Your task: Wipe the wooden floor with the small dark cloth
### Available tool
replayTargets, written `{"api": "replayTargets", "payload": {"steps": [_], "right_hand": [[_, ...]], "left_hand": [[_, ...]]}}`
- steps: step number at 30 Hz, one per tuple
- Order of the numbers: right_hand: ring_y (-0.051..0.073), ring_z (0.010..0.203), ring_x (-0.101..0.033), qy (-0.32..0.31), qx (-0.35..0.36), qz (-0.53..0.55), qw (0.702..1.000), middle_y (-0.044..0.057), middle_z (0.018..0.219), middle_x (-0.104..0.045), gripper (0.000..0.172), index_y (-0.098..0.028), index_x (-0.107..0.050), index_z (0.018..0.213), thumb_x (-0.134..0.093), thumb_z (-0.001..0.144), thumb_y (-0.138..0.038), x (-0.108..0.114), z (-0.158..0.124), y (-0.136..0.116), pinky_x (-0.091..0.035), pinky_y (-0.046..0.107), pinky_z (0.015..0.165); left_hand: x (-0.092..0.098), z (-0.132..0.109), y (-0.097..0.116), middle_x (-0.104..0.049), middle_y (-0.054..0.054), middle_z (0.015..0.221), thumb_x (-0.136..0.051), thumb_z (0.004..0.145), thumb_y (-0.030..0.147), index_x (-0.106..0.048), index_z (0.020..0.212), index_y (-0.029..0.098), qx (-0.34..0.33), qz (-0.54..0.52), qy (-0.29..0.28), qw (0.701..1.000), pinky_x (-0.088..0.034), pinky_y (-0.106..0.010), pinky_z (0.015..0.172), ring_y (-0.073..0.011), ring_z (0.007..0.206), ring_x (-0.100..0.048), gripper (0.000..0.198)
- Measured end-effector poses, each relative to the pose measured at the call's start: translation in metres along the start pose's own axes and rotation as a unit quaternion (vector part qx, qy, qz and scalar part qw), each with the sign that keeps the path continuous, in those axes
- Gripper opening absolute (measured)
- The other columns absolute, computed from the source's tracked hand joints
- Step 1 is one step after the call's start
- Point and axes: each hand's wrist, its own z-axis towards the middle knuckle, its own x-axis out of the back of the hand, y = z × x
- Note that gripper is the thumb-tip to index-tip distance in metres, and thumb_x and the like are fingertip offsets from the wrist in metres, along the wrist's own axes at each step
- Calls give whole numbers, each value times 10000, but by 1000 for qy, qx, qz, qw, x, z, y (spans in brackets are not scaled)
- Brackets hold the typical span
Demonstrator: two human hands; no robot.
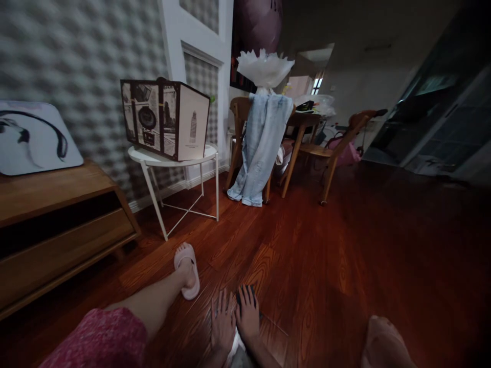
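Dark item (pixel 252 289) seemingly being pressed on floor (pixel 299 245) | left hand (pixel 223 319) held flat, fingers straight | right hand (pixel 248 314) laid over item, grip cannot be told | steadiness probably needed

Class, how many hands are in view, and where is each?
2. The left hand is at the bottom centre, back up, right of the pale slipper; the right hand is close beside it. No others show.
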Motion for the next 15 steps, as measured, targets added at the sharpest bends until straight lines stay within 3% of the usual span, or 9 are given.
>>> {"api": "replayTargets", "payload": {"steps": [3,5,8,10,12,15], "right_hand": [[216,1517,-288,-26,105,16,994,11,1605,-414,590,-299,-448,1521,-406,934,-268,15,4,28,-250,441,1229],[208,1508,-307,-26,110,3,994,17,1590,-439,592,-292,-462,1513,-402,925,-260,28,10,59,-255,433,1227],[221,1496,-331,15,-17,-49,999,46,1574,-462,576,-236,-515,1483,-336,935,-261,38,20,101,-268,442,1213],[240,1495,-329,51,-103,-81,990,75,1568,-469,584,-190,-532,1469,-290,945,-273,37,25,115,-276,454,1203],[258,1495,-320,83,-156,-96,979,102,1569,-463,600,-155,-528,1469,-264,946,-280,31,28,115,-278,469,1194],[287,1486,-321,125,-220,-101,962,140,1562,-462,615,-125,-516,1473,-236,944,-265,21,32,96,-285,505,1177]], "left_hand": [[8,-2,-9,-378,126,1628,-473,817,360,-332,1504,516,-13,4,-6,1000,-319,-687,1154,-355,1523,-276,719],[15,-6,-18,-374,135,1628,-486,801,357,-333,1508,505,-22,5,-9,1000,-343,-666,1152,-349,1526,-271,738],[23,-12,-30,-358,170,1628,-491,787,353,-342,1501,514,-36,8,-11,999,-351,-643,1158,-337,1542,-231,748],[27,-15,-34,-345,185,1630,-485,786,352,-350,1495,522,-44,12,-12,999,-343,-640,1164,-330,1551,-204,742],[29,-16,-35,-333,187,1635,-482,789,357,-365,1490,520,-52,18,-15,998,-339,-639,1165,-326,1558,-179,729],[31,-14,-37,-314,174,1648,-472,815,358,-350,1501,511,-66,26,-23,997,-342,-634,1165,-320,1560,-167,713]]}}
